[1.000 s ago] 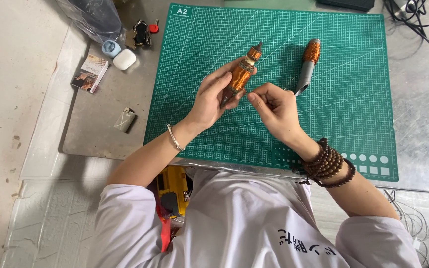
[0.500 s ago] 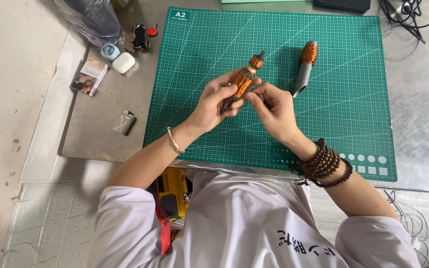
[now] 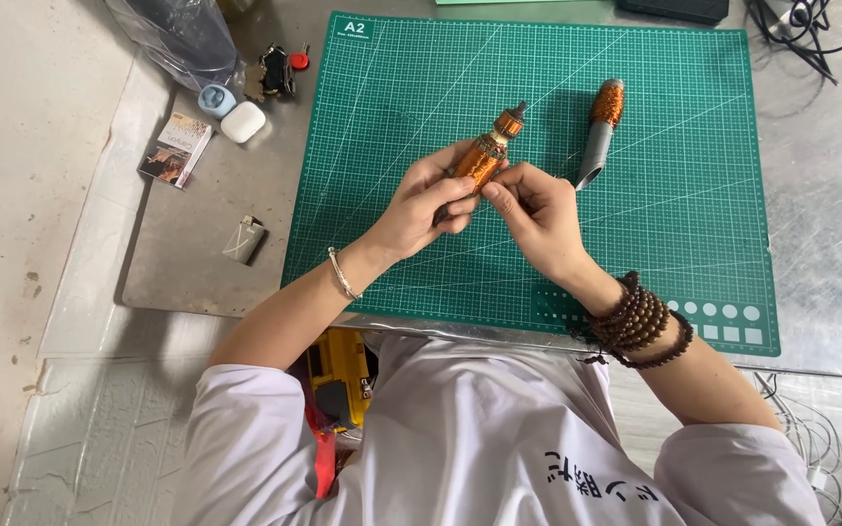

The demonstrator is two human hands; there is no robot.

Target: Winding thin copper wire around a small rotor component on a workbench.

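Copper-wound armature (image 3: 484,156) between left-hand fingers (image 3: 440,180), right fingers (image 3: 501,190) alongside.

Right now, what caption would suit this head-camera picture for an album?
Both hands, left hand and right hand, hold a copper-wound rotor above a green cutting mat.

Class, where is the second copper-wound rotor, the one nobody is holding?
The spare rotor lies on the green mat, upper right, just beyond the right hand.
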